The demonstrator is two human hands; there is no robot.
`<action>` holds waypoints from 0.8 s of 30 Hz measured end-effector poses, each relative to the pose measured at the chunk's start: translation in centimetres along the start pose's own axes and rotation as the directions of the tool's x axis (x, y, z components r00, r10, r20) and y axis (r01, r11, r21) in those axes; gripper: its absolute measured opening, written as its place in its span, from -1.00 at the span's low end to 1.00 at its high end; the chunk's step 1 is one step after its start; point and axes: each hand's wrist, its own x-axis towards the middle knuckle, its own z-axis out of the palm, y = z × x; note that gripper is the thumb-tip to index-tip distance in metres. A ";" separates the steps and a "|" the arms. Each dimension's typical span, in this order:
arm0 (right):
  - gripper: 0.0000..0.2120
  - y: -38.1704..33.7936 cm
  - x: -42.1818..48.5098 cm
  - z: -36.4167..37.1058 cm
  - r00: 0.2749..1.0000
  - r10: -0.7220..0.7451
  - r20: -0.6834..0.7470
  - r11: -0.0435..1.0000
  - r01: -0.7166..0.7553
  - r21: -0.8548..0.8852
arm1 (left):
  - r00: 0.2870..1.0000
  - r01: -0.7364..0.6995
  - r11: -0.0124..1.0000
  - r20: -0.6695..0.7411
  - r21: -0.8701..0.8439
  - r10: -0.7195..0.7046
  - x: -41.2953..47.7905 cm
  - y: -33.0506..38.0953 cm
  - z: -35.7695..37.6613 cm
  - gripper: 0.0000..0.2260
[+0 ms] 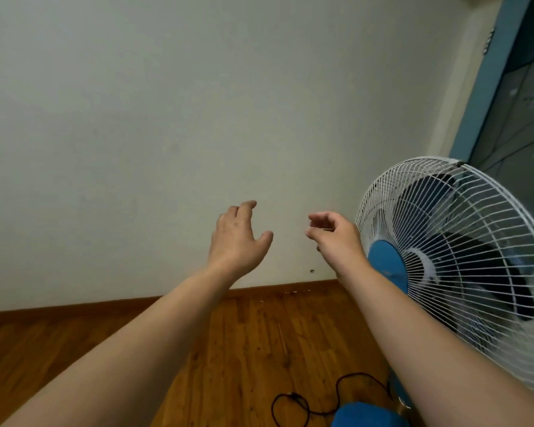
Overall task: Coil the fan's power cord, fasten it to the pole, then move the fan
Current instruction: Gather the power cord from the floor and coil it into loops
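Observation:
A standing fan (453, 257) with a white wire cage, dark blades and a blue hub stands at the right. Its blue base (364, 416) shows at the bottom edge. The black power cord (309, 402) lies in loose loops on the wooden floor beside the base. My left hand (238, 238) is raised in front of the wall, fingers spread, holding nothing. My right hand (336, 235) hovers just left of the fan cage, fingers curled loosely and apart, with nothing in them. The pole is hidden behind my right forearm.
A plain pale wall (167, 118) fills most of the view, with a brown skirting board (105, 306) along the wooden floor (228, 349). A blue door frame (487, 72) and a dark tiled area lie at the far right behind the fan.

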 end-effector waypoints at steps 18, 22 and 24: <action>-0.77 5.5 20.3 9.6 0.964 0.089 -0.249 0.995 -0.100 -0.028 | 0.963 -0.205 0.974 0.157 -0.099 0.219 24.9 -9.7 7.9 -0.46; -0.75 8.0 23.2 8.4 0.936 0.109 -0.334 0.988 -0.138 -0.063 | 0.941 -0.235 0.957 0.206 -0.168 0.267 28.2 -9.0 12.3 -0.46; -0.76 9.1 24.5 7.9 0.928 0.119 -0.352 0.987 -0.150 -0.060 | 0.928 -0.262 0.947 0.222 -0.186 0.301 29.5 -8.3 14.3 -0.46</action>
